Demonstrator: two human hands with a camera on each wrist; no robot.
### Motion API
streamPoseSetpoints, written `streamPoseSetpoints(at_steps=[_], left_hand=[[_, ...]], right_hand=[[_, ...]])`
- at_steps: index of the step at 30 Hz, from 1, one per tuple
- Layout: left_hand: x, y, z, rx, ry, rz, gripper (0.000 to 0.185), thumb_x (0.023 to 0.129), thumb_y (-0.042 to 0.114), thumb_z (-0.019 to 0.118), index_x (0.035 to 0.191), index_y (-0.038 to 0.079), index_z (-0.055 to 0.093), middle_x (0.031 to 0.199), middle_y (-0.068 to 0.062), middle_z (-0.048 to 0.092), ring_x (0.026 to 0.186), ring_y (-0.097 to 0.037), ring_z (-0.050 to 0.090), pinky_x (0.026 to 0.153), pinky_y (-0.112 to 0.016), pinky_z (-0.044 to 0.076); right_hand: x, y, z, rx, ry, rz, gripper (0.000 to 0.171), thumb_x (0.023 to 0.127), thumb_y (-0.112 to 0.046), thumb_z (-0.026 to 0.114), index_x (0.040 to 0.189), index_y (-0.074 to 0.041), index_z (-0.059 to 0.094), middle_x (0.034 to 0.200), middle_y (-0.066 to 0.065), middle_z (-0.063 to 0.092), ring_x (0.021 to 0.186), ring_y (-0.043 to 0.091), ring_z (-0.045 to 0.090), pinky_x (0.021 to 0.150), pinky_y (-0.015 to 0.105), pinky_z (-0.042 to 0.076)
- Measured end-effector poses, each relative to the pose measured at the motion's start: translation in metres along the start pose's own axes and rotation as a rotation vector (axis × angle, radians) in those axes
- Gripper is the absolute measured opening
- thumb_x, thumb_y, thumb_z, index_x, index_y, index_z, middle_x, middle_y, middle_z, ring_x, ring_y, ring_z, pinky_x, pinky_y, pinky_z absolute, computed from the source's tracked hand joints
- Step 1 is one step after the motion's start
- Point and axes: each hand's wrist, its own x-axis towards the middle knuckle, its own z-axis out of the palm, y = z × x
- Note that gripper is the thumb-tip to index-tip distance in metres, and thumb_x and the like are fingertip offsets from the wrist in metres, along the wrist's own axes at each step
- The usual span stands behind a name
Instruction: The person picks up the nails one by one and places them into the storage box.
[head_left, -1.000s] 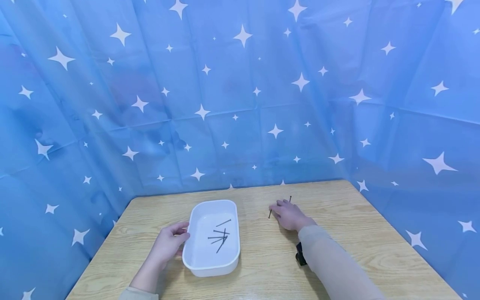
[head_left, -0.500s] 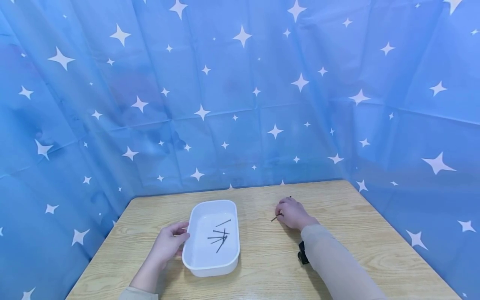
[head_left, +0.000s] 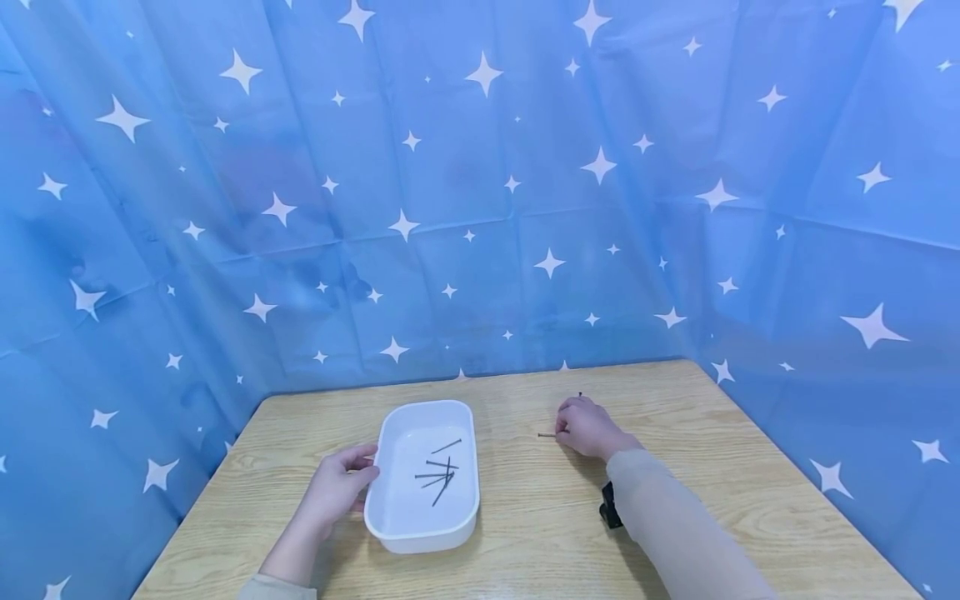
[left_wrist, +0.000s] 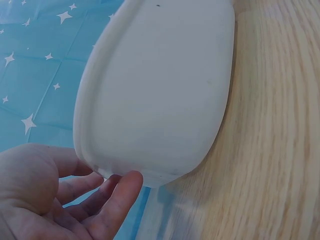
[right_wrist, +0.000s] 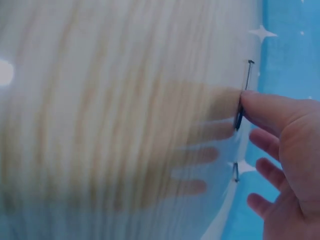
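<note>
A person's right hand (head_left: 588,427) pinches a thin dark steel nail (head_left: 546,435) between thumb and forefinger at the far right of a pale wood-grain table (head_left: 750,500), the shaft pointing toward nine o'clock from the knuckles. The right wrist view shows the fingertips (right_wrist: 260,107) closed on the nail (right_wrist: 245,95) near one end, the rest of the shaft jutting free beyond them. A second dark nail (head_left: 580,395) lies on the wood at about twelve o'clock from that hand, just beside it; whether it touches the fingers cannot be told.

The left hand (head_left: 335,490) rests at the nine o'clock side of a white oblong plastic tray (head_left: 390,521), fingers relaxed and lightly spread, their tips against the tray's wall (left_wrist: 150,100) rather than curled over the rim. Several more dark nails (head_left: 438,472) lie loosely crossed on the tray floor.

By its look the pinched nail is light, stiff and smooth, likely to roll or slip from a loose hold; a firm pinch near mid-shaft, clear of the sharp point, seems the safest place to take it. The tray sits at about nine o'clock from the right hand, well apart. A blue star-printed cloth backdrop (head_left: 480,183) hangs behind the table.
</note>
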Motion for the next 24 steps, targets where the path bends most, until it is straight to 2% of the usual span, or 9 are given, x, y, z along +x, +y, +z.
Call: streamPoseSetpoints(at_steps=[3, 10, 18, 24], left_hand=[[0.0001, -0.0003, 0.0004, -0.003, -0.001, 0.001, 0.043, 0.096, 0.005, 0.064, 0.138, -0.004, 0.059, 0.118, -0.022, 0.061, 0.096, -0.031, 0.066, 0.063, -0.044, 0.064], [0.0005, -0.0023, -0.0001, 0.002, 0.002, 0.006, 0.043, 0.097, 0.005, 0.063, 0.138, -0.005, 0.058, 0.118, -0.022, 0.060, 0.097, -0.032, 0.066, 0.063, -0.045, 0.064], [0.0015, -0.0034, -0.0002, 0.008, 0.003, 0.014, 0.043, 0.096, 0.006, 0.064, 0.138, -0.005, 0.058, 0.116, -0.020, 0.061, 0.097, -0.032, 0.066, 0.062, -0.045, 0.064], [0.0025, -0.0039, 0.0002, 0.004, 0.005, 0.013, 0.043, 0.096, 0.004, 0.063, 0.138, -0.004, 0.059, 0.116, -0.022, 0.061, 0.095, -0.031, 0.066, 0.062, -0.044, 0.064]], right_hand=[[-0.0014, 0.0030, -0.0016, 0.001, 0.004, -0.007, 0.020, 0.091, -0.011, 0.077, 0.075, -0.022, 0.071, 0.124, 0.013, 0.063, 0.125, 0.039, 0.051, 0.106, 0.060, 0.043], [-0.0018, 0.0067, -0.0011, -0.018, 0.018, -0.036, 0.021, 0.091, -0.010, 0.076, 0.075, -0.023, 0.072, 0.120, 0.008, 0.065, 0.122, 0.035, 0.055, 0.104, 0.057, 0.046], [-0.0045, 0.0036, 0.0001, -0.063, 0.019, -0.046, 0.020, 0.096, -0.009, 0.068, 0.079, -0.018, 0.067, 0.101, 0.003, 0.060, 0.104, 0.030, 0.057, 0.088, 0.052, 0.052], [-0.0026, 0.0036, 0.0005, 0.036, 0.048, -0.019, 0.016, 0.098, -0.011, 0.067, 0.083, -0.017, 0.067, 0.105, 0.004, 0.060, 0.107, 0.032, 0.055, 0.091, 0.053, 0.050]])
